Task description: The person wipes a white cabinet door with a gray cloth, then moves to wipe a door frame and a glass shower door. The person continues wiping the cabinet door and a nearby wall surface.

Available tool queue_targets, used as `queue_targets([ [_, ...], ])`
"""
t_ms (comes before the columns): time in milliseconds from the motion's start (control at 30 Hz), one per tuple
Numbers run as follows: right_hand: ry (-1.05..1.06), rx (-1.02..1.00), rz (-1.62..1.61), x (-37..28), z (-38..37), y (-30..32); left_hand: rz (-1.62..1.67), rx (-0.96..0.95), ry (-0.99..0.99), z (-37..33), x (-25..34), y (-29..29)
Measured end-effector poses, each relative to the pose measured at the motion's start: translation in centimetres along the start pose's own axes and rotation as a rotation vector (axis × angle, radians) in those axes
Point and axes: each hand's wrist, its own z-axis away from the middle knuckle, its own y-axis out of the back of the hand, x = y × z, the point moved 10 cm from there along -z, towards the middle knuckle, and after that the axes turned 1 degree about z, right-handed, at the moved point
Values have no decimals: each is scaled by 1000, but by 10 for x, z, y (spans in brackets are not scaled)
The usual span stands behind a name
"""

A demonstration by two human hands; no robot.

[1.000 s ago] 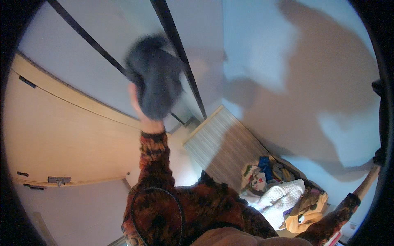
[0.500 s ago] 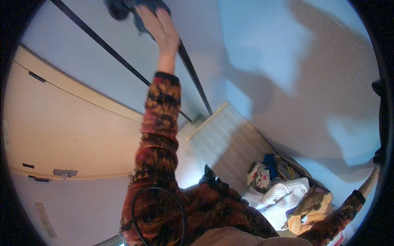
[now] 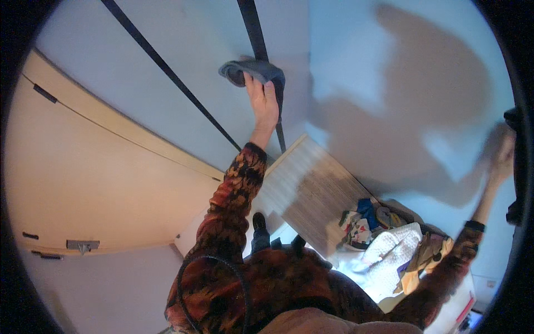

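Observation:
In my left hand (image 3: 264, 106) is a folded grey cloth (image 3: 257, 70), with the fingers pressed against its near side. The cloth lies over a black strip (image 3: 253, 28) that runs down the pale wall in front of me. At the far right, my right hand (image 3: 502, 155) is raised beside the bluish wall (image 3: 345, 50). That hand is blurred and partly cut off by dark shapes at the picture's rim, so its fingers are hard to make out.
A second black strip (image 3: 167, 75) slants across the wall. On the left is a light wooden door (image 3: 111, 172) with a metal fitting (image 3: 83, 245). Below stands a wood-grain top (image 3: 317, 189), with a heap of clothes and a white textured cloth (image 3: 392, 245) beside it.
My left hand has moved down and to the right with the grey cloth, onto the black strip. My right hand has come into view at the right.

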Motion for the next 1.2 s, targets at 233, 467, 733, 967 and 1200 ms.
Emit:
queue_targets([
  [233, -295, -771, -1174, -314, 135, -183, 255, -72, -125, -37, 63, 22],
  [467, -645, -257, -1055, -327, 28, -271, 326, -392, -148, -90, 83, 19],
  [733, -127, 201, -764, -349, -125, -242, 325, -597, -560, -196, 124, 77],
  [967, -268, 289, -571, -344, -67, -267, -69, 159, -847, -193, 74, 66],
  [1200, -1040, -507, -607, -361, 317, -376, -414, 316, -1096, -173, 57, 49],
])
